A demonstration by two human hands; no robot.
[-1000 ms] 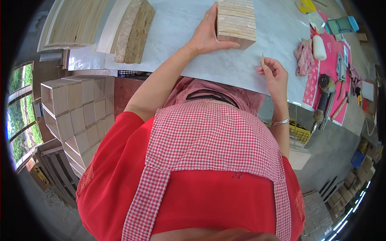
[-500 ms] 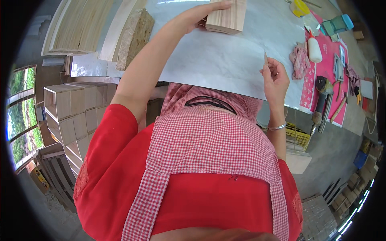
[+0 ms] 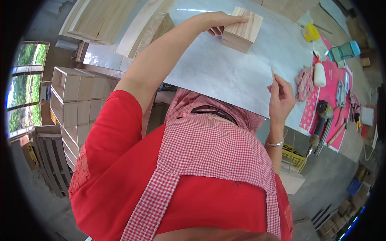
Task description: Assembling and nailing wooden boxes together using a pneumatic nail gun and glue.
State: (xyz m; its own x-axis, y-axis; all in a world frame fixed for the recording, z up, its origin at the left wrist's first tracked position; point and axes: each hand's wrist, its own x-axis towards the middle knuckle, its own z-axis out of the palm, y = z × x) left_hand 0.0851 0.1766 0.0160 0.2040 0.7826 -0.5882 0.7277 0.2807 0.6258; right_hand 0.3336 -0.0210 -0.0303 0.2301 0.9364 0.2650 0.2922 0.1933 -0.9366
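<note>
A pale wooden box (image 3: 243, 30) with a grained top rests on the grey marbled tabletop (image 3: 209, 64). My left hand (image 3: 220, 21) grips its left side, thumb over the top and fingers along the side. Closer to me and further right, my right hand (image 3: 282, 95) is raised near the table's front edge. Between its thumb and fingers it pinches a small, thin, pale flat piece (image 3: 273, 74) that points upward; its kind I cannot make out. A crumpled pink cloth (image 3: 304, 83) lies just right of that hand.
Wooden boards (image 3: 100, 20) and a rough block (image 3: 157, 29) occupy the table's left. On a pink sheet (image 3: 333, 74) at right are a white glue bottle (image 3: 319, 75), a power tool (image 3: 319, 120) and hand tools. A yellow tub (image 3: 311, 32) stands behind. Stacked wooden boxes (image 3: 76, 92) stand at lower left.
The view has shifted, so more of the table's far side and the whole box show. Both hands keep their holds.
</note>
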